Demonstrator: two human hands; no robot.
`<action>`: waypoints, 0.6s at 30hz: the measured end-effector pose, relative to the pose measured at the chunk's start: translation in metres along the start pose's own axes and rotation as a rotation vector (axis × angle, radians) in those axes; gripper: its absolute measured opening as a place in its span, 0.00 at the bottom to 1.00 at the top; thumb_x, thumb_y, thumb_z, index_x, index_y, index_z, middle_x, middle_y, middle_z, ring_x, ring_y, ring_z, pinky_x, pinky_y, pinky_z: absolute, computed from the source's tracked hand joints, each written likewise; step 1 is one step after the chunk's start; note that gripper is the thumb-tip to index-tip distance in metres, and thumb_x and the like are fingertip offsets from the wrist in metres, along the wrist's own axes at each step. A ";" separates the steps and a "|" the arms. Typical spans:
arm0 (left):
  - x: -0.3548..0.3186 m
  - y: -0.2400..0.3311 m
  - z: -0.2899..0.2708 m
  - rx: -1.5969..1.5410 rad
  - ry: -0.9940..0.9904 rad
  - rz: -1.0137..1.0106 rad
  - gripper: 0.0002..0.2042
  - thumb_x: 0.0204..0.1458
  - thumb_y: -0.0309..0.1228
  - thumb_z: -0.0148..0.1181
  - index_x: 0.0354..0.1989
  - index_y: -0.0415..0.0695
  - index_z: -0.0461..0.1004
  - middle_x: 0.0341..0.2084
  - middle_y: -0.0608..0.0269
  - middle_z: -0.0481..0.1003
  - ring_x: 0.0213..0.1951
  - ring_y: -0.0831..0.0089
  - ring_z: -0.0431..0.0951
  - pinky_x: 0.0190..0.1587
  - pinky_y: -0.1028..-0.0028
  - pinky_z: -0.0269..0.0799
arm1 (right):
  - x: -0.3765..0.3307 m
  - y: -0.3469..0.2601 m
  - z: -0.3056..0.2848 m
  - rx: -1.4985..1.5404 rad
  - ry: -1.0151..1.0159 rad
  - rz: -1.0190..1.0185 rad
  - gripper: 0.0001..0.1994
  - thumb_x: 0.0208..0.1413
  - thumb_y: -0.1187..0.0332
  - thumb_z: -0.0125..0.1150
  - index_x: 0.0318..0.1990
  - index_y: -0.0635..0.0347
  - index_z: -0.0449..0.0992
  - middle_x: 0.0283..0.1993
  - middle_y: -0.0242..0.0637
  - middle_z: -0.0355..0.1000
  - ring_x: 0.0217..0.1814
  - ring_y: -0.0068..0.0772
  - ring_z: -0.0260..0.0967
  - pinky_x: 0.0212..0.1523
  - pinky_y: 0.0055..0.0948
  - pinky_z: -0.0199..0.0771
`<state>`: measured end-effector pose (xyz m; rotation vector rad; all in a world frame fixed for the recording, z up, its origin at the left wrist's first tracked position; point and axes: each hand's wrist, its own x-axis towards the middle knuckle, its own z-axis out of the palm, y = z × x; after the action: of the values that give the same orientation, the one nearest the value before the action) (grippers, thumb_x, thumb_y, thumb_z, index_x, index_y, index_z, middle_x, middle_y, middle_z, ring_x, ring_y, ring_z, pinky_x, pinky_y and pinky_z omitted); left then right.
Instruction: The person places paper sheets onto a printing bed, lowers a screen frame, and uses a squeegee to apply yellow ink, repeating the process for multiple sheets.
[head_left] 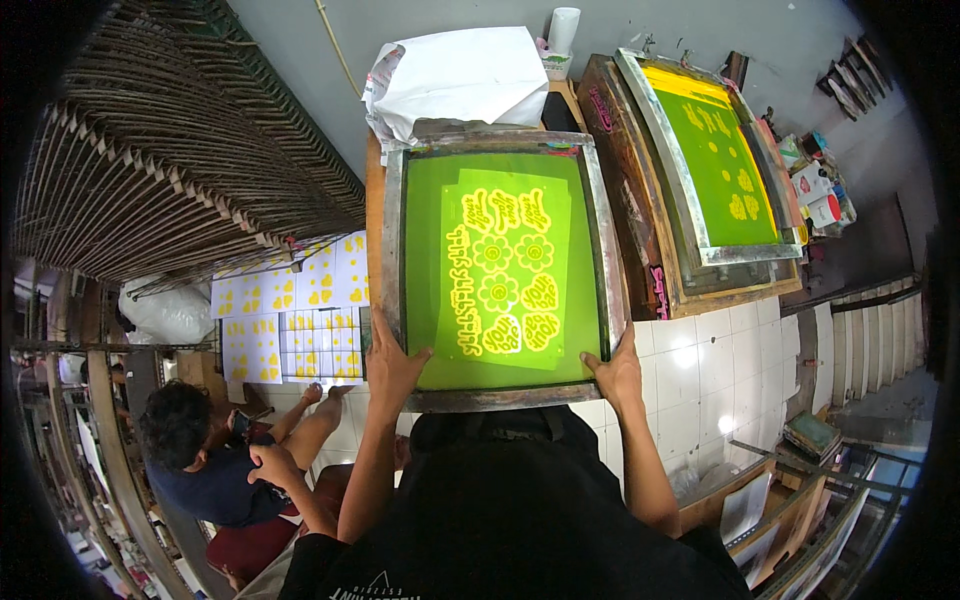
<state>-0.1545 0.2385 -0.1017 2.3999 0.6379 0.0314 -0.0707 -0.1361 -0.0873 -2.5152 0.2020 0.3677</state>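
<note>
A silk-screen frame (pixel 505 400) with green mesh and light yellow flower and lettering shapes lies in front of my body. My left hand (pixel 393 365) grips its left side near the lower corner, thumb over the inner edge. On the opposite side my right hand (pixel 615 372) holds the frame in the same way, its thumb on the inner edge. The fingers of both hands are partly hidden behind the frame. Under the mesh a paler rectangle shows through around the shapes.
Another screen (pixel 705 160) with yellow ink rests on a wooden stand to the right. White paper (pixel 460 80) lies behind my frame. A tall drying rack (pixel 200 130) rises at left above printed sheets (pixel 290 350). A seated person (pixel 220 460) holds a phone at lower left.
</note>
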 end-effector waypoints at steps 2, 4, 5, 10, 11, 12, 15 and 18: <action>0.000 0.000 0.000 0.024 0.001 0.001 0.58 0.42 0.34 0.78 0.75 0.30 0.39 0.70 0.29 0.58 0.66 0.36 0.66 0.65 0.53 0.67 | 0.000 0.000 0.000 0.010 0.010 -0.014 0.56 0.49 0.61 0.76 0.76 0.71 0.40 0.71 0.72 0.58 0.71 0.68 0.61 0.70 0.46 0.65; 0.000 0.000 0.001 0.031 0.016 0.020 0.59 0.41 0.33 0.79 0.75 0.30 0.39 0.70 0.29 0.58 0.66 0.36 0.67 0.65 0.53 0.67 | 0.000 0.000 0.000 0.008 -0.004 -0.004 0.56 0.49 0.61 0.76 0.76 0.71 0.40 0.71 0.72 0.57 0.71 0.68 0.61 0.70 0.46 0.65; 0.000 -0.001 0.002 0.036 0.028 0.036 0.59 0.41 0.33 0.79 0.75 0.30 0.39 0.69 0.28 0.58 0.66 0.36 0.67 0.65 0.53 0.67 | 0.000 0.000 0.000 0.011 0.006 -0.021 0.56 0.49 0.62 0.76 0.76 0.71 0.40 0.71 0.72 0.57 0.71 0.68 0.61 0.70 0.46 0.64; 0.000 -0.001 0.001 0.035 0.025 0.050 0.59 0.42 0.33 0.79 0.75 0.29 0.38 0.69 0.26 0.57 0.65 0.34 0.67 0.64 0.53 0.68 | 0.000 -0.001 0.000 0.021 -0.016 0.010 0.56 0.49 0.62 0.76 0.76 0.71 0.39 0.72 0.72 0.56 0.72 0.67 0.60 0.71 0.46 0.64; 0.000 -0.001 0.000 0.035 0.017 0.056 0.59 0.43 0.33 0.78 0.75 0.30 0.36 0.69 0.23 0.56 0.65 0.32 0.67 0.64 0.53 0.69 | 0.000 -0.001 0.000 0.027 -0.013 0.011 0.56 0.49 0.62 0.76 0.76 0.71 0.39 0.72 0.72 0.56 0.73 0.67 0.60 0.71 0.46 0.64; 0.000 -0.001 -0.001 0.023 0.010 0.059 0.59 0.45 0.32 0.77 0.76 0.30 0.35 0.69 0.21 0.55 0.65 0.31 0.67 0.63 0.53 0.70 | 0.000 -0.001 0.000 0.023 -0.019 0.015 0.56 0.49 0.62 0.76 0.76 0.71 0.39 0.72 0.72 0.55 0.73 0.67 0.60 0.71 0.46 0.63; 0.000 0.001 -0.002 0.022 0.001 0.048 0.58 0.45 0.32 0.77 0.76 0.31 0.35 0.69 0.21 0.56 0.64 0.30 0.67 0.63 0.53 0.70 | 0.001 -0.001 0.000 0.023 -0.018 0.014 0.56 0.49 0.62 0.76 0.76 0.71 0.39 0.73 0.71 0.55 0.73 0.66 0.59 0.72 0.45 0.63; 0.000 0.002 -0.002 0.011 0.007 0.013 0.59 0.42 0.33 0.79 0.75 0.31 0.39 0.68 0.26 0.58 0.64 0.33 0.68 0.64 0.53 0.68 | 0.002 0.000 0.001 0.035 -0.031 0.025 0.56 0.49 0.62 0.76 0.76 0.71 0.39 0.73 0.71 0.55 0.73 0.66 0.59 0.72 0.45 0.63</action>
<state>-0.1539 0.2382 -0.0993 2.4159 0.6279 0.0421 -0.0695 -0.1362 -0.0886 -2.4726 0.2255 0.4088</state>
